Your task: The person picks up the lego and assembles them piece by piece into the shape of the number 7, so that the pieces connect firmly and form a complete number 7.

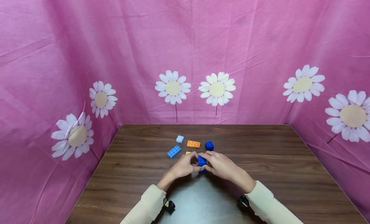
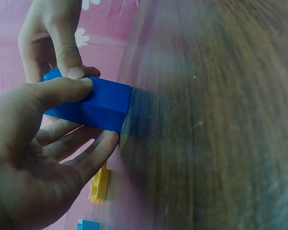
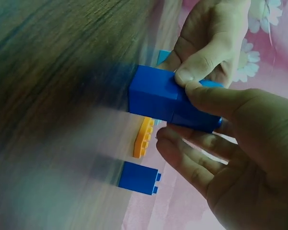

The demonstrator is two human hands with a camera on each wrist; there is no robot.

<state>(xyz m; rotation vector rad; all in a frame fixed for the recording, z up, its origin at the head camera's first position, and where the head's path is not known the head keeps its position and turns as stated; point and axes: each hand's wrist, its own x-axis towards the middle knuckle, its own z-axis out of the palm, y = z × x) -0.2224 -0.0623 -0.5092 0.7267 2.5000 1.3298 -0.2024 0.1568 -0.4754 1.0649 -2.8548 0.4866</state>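
Two dark blue toy bricks, one on top of the other, form a small upright stack at the middle of the table. From the left side my left hand grips it between thumb and fingers. My right hand holds the same stack from the right, its thumb close to the left thumb near the seam between the bricks. In the right wrist view, the seam shows on the stack, and its lower end is right at the tabletop. Fingers cover part of the upper brick.
Just beyond the hands lie a single dark blue brick, an orange brick, and a yellow brick partly hidden by the left hand. Farther left are a medium blue brick and a pale blue brick. Pink flowered cloth surrounds the wooden table.
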